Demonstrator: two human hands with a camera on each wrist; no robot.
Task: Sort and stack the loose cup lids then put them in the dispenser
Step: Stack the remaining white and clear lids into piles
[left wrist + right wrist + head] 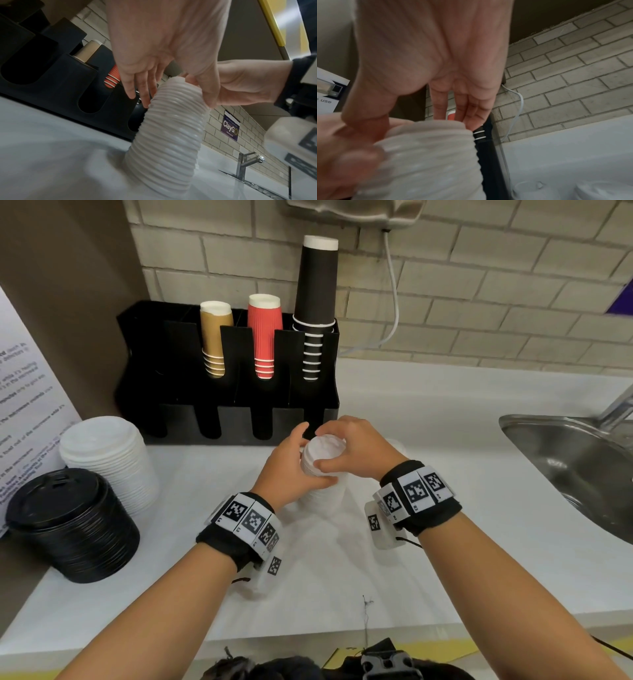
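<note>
The worktop (pixel 445 508) carries everything here, and the main risk, as I judge it, sits near its middle, just in front of the black dispenser (pixel 226 392) that stands against the back wall: the tall stack of small white lids (pixel 164 142) is narrow for its height and leans in the left wrist view, so a push off-centre at the top could tip it or slide the upper lids sideways and scatter them toward the sink (pixel 575 470) at the right edge. Lifting it by the top alone could also let the lower lids drop away, since nothing shows that they are locked together. The stack of large white lids (pixel 109 460) and the stack of black lids (pixel 72 525) by the left edge stand well apart from the hands and look safe, though a sweep of the left forearm could catch them. The left hand (pixel 291 463) wraps the upper part of the small stack from the left, thumb across its near side, fingers curled loosely round the far side with the tips spread. The right hand (pixel 352 450) is cupped over the top lid, thumb pinching the near rim, fingers reaching down over the far rim. Both hands are together on this one stack, its base resting on the worktop.
</note>
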